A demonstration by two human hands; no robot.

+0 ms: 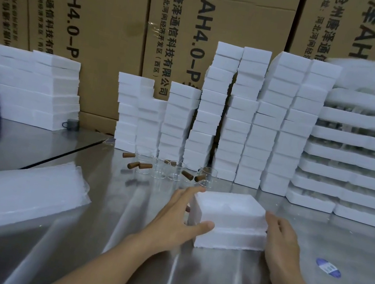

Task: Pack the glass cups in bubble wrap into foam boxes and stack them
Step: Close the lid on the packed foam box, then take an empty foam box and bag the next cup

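Head cam, the only view there is. The box (230,222) sits on the table (206,283) right in front of the person, lid on base, with the seam running along the front. The left grip (178,215) lies against the box's left side, fingers straight, thumb pressed on the front edge at the seam. The right grip (281,241) rests against the right side, fingers only loosely bent. Neither one is wrapped round anything, they just sandwich the box between them.

My read: this is the closing step, squaring the lid onto the base. What's inside is hidden (no way to tell if a wrapped cup is in there). The next move probably needs an even squeeze from both sides so the lid doesn't slide. Then it's a lift to the stacks (236,115) at the back. A few of those columns lean, so I'd set it down square on a shorter one.

The box itself is plain white foam, matte, a bit rough at the edges, with a shallow recess in the lid top. The base seems to stick out slightly past the lid in front.

The cups (176,171) stand bare and clear in a cluster at the foot of the stacks, brown corks (144,166) scattered among them. The wrap (14,194) lies in a pile well off to the left.
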